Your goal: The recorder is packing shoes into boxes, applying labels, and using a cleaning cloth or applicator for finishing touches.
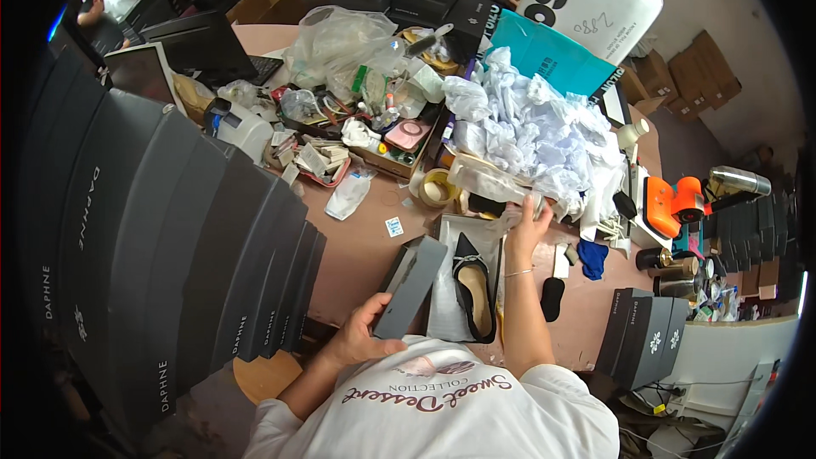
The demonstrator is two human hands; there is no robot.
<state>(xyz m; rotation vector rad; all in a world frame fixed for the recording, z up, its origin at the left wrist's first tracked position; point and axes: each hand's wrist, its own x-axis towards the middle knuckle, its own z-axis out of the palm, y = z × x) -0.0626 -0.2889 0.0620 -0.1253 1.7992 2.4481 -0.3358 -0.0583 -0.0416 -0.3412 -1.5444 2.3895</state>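
My left hand grips a dark grey shoebox lid, tilted at the left side of an open shoebox. Inside that box, on white lining paper, lies a black pointed flat shoe with a beige insole and a bow-like trim. My right hand reaches past the box to the near edge of a heap of crumpled white tissue paper. Its fingers are closed on a piece of thin whitish wrapping; the fingertips are partly hidden.
Stacked dark shoeboxes rise at the left, with more boxes at the right edge. A cluttered tray, a tape roll, a blue cloth, a black oval pad and an orange device surround the work spot.
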